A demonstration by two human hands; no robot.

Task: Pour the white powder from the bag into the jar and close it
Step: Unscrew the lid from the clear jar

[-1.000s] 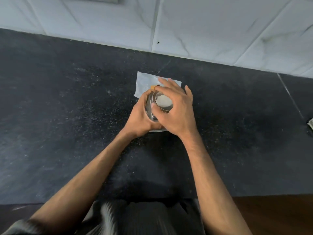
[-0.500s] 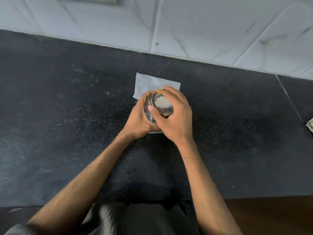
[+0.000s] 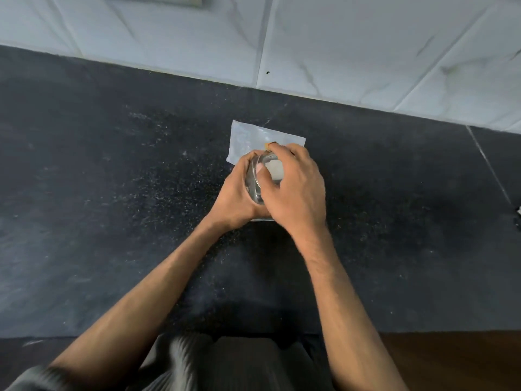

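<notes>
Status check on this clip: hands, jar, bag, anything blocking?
Left hand wrapped round the jar. Right hand clamped on its lid. Bag flat on the counter behind the jar. Nothing blocking.

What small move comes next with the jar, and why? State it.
Probably finish seating the lid: press or turn it with the right hand while the left hand steadies the jar. White powder shows inside, the flat bag lies behind on the counter, and the right fingers already cover the top. Whether it is fully shut cannot be told.
</notes>
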